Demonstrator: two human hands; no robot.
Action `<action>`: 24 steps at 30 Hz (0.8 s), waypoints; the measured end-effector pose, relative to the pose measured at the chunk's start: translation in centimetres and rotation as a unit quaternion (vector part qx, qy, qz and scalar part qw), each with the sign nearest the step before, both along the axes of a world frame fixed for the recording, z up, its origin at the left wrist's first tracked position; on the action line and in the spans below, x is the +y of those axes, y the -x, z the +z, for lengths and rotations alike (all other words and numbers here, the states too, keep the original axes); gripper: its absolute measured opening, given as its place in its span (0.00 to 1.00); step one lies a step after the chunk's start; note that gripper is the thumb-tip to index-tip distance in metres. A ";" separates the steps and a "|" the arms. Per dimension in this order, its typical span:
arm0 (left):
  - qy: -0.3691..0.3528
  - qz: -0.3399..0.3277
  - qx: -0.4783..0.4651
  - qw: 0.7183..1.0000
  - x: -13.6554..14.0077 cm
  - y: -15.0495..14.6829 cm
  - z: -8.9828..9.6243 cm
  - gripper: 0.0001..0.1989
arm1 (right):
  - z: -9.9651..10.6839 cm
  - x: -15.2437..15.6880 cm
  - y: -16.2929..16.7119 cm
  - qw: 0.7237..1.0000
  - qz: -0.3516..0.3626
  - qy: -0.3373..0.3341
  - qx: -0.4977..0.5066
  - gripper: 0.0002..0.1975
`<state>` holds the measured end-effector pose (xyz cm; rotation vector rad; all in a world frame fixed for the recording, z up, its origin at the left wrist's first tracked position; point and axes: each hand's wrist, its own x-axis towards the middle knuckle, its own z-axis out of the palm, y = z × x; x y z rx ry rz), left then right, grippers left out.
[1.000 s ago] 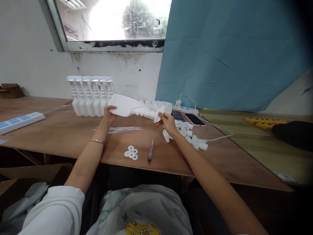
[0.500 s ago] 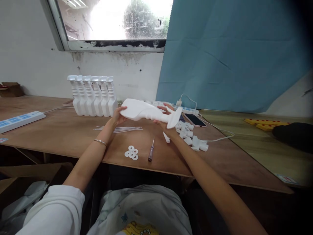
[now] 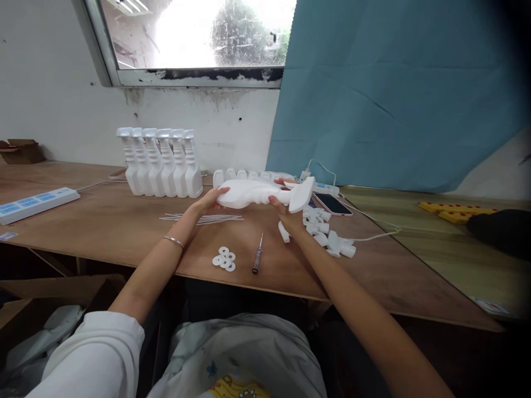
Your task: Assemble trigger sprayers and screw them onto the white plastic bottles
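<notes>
A white spray bottle (image 3: 244, 193) lies sideways in the air above the table, held between both hands. My left hand (image 3: 212, 200) is closed round its base end. Near the trigger head, my right hand (image 3: 288, 210) grips the neck, thumb on the near side and fingers partly hidden behind. Below it on the table are a screwdriver (image 3: 257, 260), several white washers (image 3: 224, 259) and a bundle of thin white tubes (image 3: 207, 219). Loose white spray heads (image 3: 332, 235) lie to the right of my right hand, with a small white piece (image 3: 284, 232) beside them.
Several assembled spray bottles (image 3: 164, 166) stand in a row at the back left; more white bottles (image 3: 236, 176) lie behind my hands. A phone (image 3: 332, 204) and a power strip (image 3: 327, 189) are at the right, another power strip (image 3: 39, 204) at the left. Below left is a cardboard box (image 3: 53, 290).
Both hands have shifted the spray bottle slightly to the right, and its base end has come down and turned. The row of bottles lying behind shows more now.
</notes>
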<state>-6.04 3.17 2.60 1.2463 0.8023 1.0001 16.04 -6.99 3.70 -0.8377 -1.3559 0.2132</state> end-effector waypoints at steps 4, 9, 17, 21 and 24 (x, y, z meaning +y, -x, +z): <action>-0.123 -0.009 -0.016 0.992 -0.8 0.5 0.7 0.40 | -0.3 0.3 -0.2 1.000 -0.009 0.015 0.015 0.22; -0.350 -0.003 0.158 0.923 -1.9 0.5 1.8 0.44 | -0.1 0.6 -0.3 0.998 -0.005 0.021 0.061 0.25; -0.540 0.162 0.325 0.759 -2.4 -0.5 1.6 0.32 | -0.4 0.7 -0.2 0.997 0.046 0.050 0.030 0.28; -0.544 0.202 0.323 0.748 -2.6 0.1 1.5 0.30 | -0.5 0.6 0.1 0.997 0.050 0.055 -0.005 0.31; -0.520 0.214 0.320 0.763 -2.5 0.5 1.5 0.27 | -0.5 0.7 0.7 0.992 0.111 0.066 0.007 0.37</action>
